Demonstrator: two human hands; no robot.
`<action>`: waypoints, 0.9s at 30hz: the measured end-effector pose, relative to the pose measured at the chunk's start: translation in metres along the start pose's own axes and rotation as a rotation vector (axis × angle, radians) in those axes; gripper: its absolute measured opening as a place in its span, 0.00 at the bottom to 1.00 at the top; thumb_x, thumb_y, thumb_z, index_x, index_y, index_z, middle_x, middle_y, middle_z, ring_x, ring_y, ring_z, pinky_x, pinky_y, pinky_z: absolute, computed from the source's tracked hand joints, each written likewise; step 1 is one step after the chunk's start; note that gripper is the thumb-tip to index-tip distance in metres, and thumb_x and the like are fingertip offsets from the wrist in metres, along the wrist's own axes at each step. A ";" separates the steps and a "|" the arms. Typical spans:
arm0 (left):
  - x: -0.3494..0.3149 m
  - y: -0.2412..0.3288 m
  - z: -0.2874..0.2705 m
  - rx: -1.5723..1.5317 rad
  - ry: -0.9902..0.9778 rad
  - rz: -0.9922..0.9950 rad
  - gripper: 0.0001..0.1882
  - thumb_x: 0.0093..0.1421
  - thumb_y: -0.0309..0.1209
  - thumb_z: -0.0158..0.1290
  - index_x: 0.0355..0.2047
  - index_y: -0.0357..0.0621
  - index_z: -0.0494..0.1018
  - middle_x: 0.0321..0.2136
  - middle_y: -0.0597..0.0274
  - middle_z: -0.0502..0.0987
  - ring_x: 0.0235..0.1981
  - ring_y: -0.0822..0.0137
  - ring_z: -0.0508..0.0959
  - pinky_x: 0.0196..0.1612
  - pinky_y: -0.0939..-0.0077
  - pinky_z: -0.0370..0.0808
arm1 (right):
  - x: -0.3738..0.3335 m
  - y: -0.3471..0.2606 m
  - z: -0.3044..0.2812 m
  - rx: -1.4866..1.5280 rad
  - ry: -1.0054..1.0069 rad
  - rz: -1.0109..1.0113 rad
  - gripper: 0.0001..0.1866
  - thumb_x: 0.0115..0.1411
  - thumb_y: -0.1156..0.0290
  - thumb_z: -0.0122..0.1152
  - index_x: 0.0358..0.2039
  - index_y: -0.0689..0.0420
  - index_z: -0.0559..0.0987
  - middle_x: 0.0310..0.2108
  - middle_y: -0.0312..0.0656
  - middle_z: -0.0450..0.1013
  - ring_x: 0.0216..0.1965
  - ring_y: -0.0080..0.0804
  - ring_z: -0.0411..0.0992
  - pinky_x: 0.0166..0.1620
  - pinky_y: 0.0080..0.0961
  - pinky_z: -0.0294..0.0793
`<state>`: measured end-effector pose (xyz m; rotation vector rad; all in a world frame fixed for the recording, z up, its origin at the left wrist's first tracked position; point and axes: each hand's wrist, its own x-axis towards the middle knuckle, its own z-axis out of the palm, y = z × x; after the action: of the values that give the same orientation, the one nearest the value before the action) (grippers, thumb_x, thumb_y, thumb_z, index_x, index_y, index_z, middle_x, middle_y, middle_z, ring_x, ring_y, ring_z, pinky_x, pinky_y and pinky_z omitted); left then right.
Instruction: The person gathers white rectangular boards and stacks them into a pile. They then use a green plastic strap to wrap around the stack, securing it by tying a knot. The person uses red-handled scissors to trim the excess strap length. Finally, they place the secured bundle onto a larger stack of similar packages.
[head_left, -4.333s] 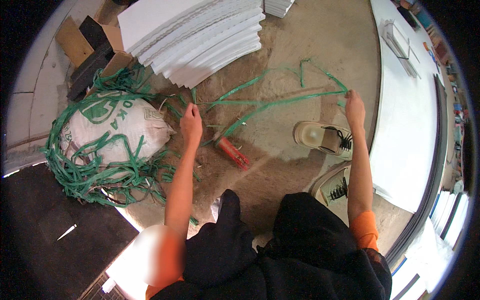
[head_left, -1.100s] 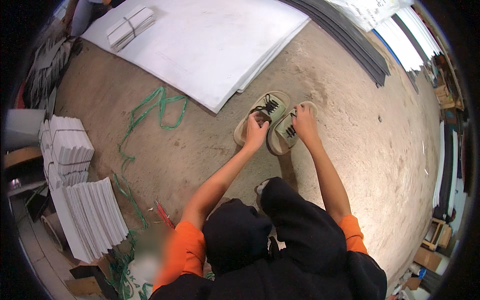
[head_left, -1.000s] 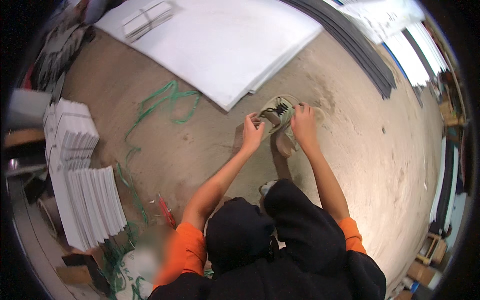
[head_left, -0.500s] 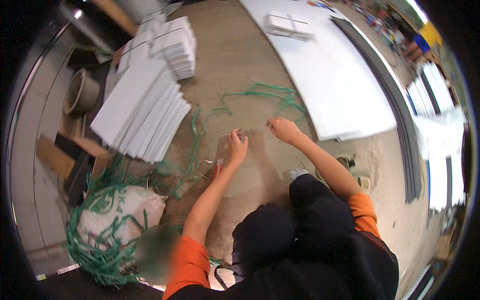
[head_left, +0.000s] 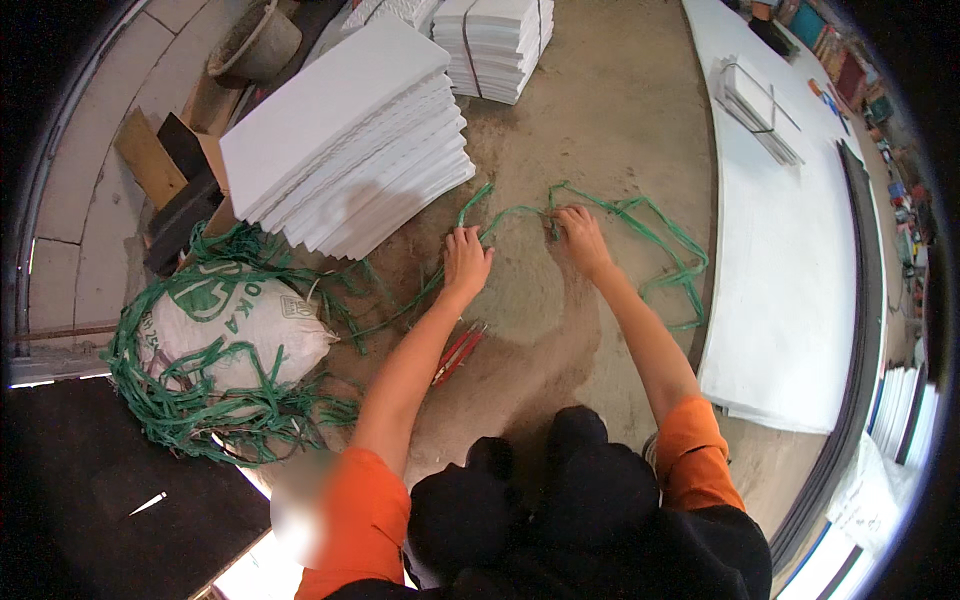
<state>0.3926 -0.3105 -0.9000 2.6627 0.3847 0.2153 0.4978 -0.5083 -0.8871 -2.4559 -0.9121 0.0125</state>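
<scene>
Green plastic twine (head_left: 518,210) lies on the concrete floor and runs between my two hands. My left hand (head_left: 466,264) has its fingers closed on the twine, with a loose end sticking up past the fingertips. A little to the right, my right hand (head_left: 581,240) pinches the same twine at its fingertips. Beyond that hand the strand spreads in a loose, angular loop toward the white sheet. Red-handled pliers (head_left: 460,354) rest on the floor beside my left forearm.
A leaning stack of white panels (head_left: 345,120) stands left of my hands, with strapped bundles (head_left: 495,45) behind. A white sack (head_left: 240,325) draped in tangled green twine sits at the left. Large white sheets (head_left: 780,280) lie at the right, carrying a small strapped bundle (head_left: 760,110).
My view has swung left and down. Both hands, held up over the floor before, have reached forward to the twine and now grip it.
</scene>
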 end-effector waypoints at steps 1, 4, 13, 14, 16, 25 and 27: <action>0.001 0.005 0.006 0.023 -0.015 -0.059 0.16 0.52 0.32 0.52 0.39 0.41 0.62 0.39 0.50 0.62 0.44 0.50 0.62 0.46 0.57 0.61 | 0.002 0.000 0.004 0.011 0.042 -0.065 0.19 0.48 0.75 0.53 0.43 0.56 0.69 0.42 0.42 0.67 0.49 0.42 0.59 0.50 0.37 0.59; 0.003 0.001 0.020 0.048 0.128 -0.032 0.13 0.55 0.32 0.50 0.38 0.41 0.62 0.36 0.50 0.65 0.40 0.51 0.66 0.40 0.58 0.64 | 0.012 -0.014 0.010 -0.017 0.128 -0.173 0.20 0.49 0.74 0.53 0.45 0.55 0.68 0.42 0.42 0.68 0.49 0.42 0.59 0.51 0.38 0.57; -0.054 -0.039 -0.043 -0.035 0.112 0.015 0.08 0.55 0.34 0.50 0.29 0.43 0.65 0.20 0.56 0.72 0.20 0.56 0.74 0.20 0.66 0.69 | 0.017 0.001 -0.004 0.206 -0.270 -0.076 0.13 0.53 0.70 0.52 0.39 0.58 0.71 0.36 0.49 0.70 0.37 0.47 0.68 0.43 0.36 0.66; -0.066 -0.055 -0.057 0.020 0.142 0.068 0.08 0.55 0.34 0.50 0.28 0.42 0.66 0.22 0.56 0.73 0.22 0.56 0.74 0.22 0.66 0.69 | 0.016 0.004 -0.013 0.261 -0.376 -0.037 0.12 0.53 0.69 0.52 0.38 0.59 0.72 0.34 0.51 0.71 0.34 0.48 0.69 0.41 0.36 0.68; -0.098 -0.095 -0.087 0.077 0.072 0.057 0.10 0.54 0.35 0.51 0.26 0.41 0.69 0.24 0.57 0.74 0.24 0.54 0.74 0.24 0.65 0.70 | 0.014 0.011 -0.037 0.251 -0.372 -0.112 0.12 0.54 0.67 0.52 0.36 0.60 0.72 0.31 0.52 0.71 0.33 0.49 0.70 0.37 0.37 0.68; -0.223 -0.196 -0.184 0.738 0.164 -0.429 0.15 0.56 0.41 0.45 0.23 0.45 0.74 0.22 0.59 0.75 0.21 0.56 0.75 0.26 0.66 0.72 | 0.002 0.009 -0.039 0.170 -0.381 -0.163 0.15 0.55 0.63 0.54 0.28 0.65 0.74 0.21 0.52 0.69 0.20 0.40 0.66 0.27 0.32 0.65; -0.246 -0.203 -0.211 0.886 0.199 -0.554 0.15 0.55 0.42 0.45 0.22 0.46 0.74 0.21 0.60 0.75 0.20 0.57 0.74 0.26 0.65 0.71 | 0.002 -0.007 -0.037 0.154 -0.398 -0.120 0.16 0.55 0.62 0.53 0.28 0.65 0.74 0.20 0.52 0.69 0.20 0.41 0.66 0.27 0.33 0.65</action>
<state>0.0670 -0.1249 -0.8240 3.2018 1.5590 0.1515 0.5021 -0.5197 -0.8517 -2.2896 -1.1749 0.5254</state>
